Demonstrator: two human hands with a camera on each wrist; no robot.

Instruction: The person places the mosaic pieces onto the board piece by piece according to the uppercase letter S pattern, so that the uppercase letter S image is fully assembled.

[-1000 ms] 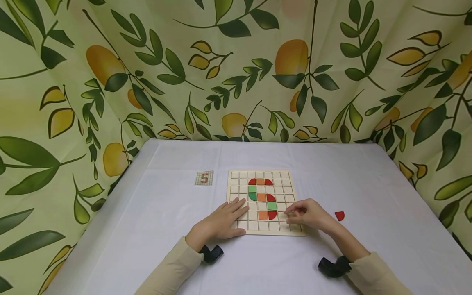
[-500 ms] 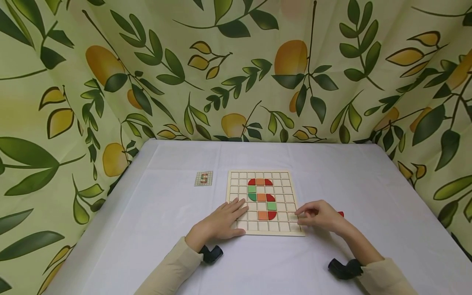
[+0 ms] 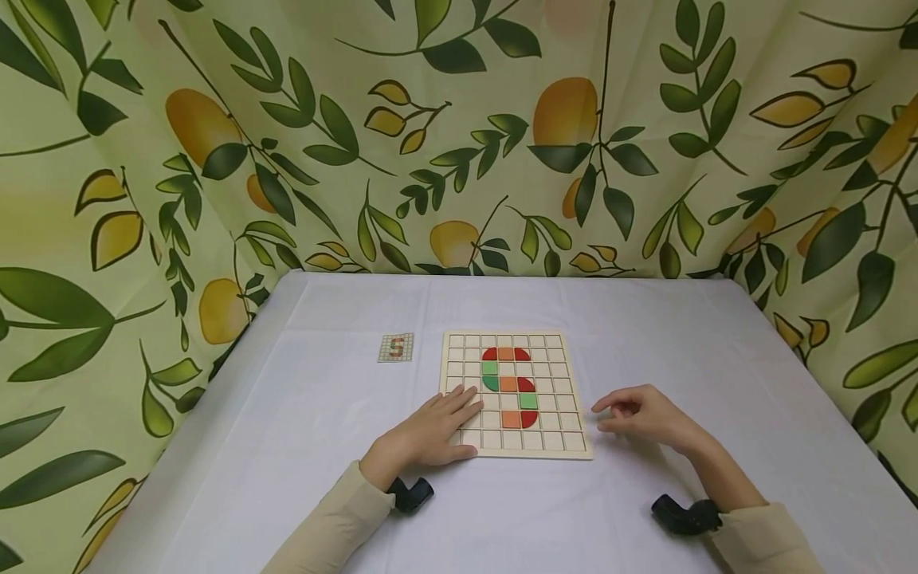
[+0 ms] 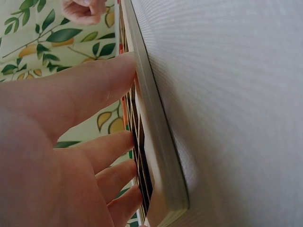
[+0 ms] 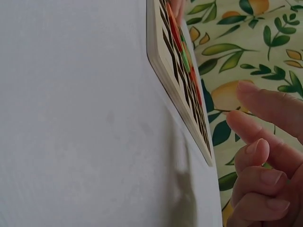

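A square wooden grid board (image 3: 555,384) lies on the white table. Red, orange and green tiles sit in its cells in an S-like shape, among them a red rounded tile (image 3: 529,419), an orange square (image 3: 511,419) and a green square (image 3: 527,401). My left hand (image 3: 433,428) rests flat on the board's lower left corner with fingers spread; in the left wrist view its thumb (image 4: 104,80) reaches to the board's near edge. Off the right edge hovers my right hand (image 3: 641,413), holding nothing. In the right wrist view its fingers (image 5: 260,125) are loosely bent.
A small card (image 3: 396,348) printed with a grid and a coloured S lies left of the board. Dark wrist devices (image 3: 684,516) are on both forearms. A curtain (image 3: 459,159) with a leaf and fruit print stands behind the table (image 3: 344,311).
My right hand has drawn away from over the board's right side to beyond its edge, covering a loose red tile seen there earlier. The left hand has stayed put.
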